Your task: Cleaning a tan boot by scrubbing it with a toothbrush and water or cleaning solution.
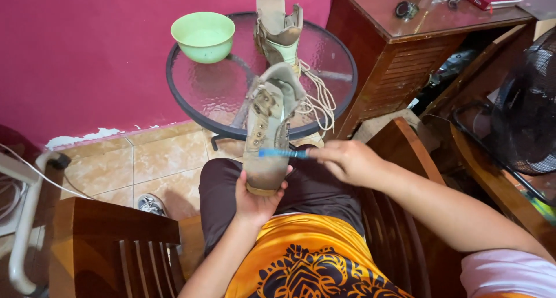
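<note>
My left hand (256,200) grips the toe end of a dirty tan boot (265,127), held upright over my lap with its laces hanging. My right hand (346,161) holds a blue toothbrush (282,153), whose head lies across the boot's front near the toe. A second tan boot (280,30) stands on the round glass table (197,92) beyond, its white laces trailing over the table's edge.
A green bowl (203,36) sits on the glass table's far left. A dark wooden desk (405,37) stands at right, a black fan (524,121) beside it. Wooden chair arms (110,228) flank my lap. A pink wall rises behind; a shoe (151,204) lies on the tiled floor.
</note>
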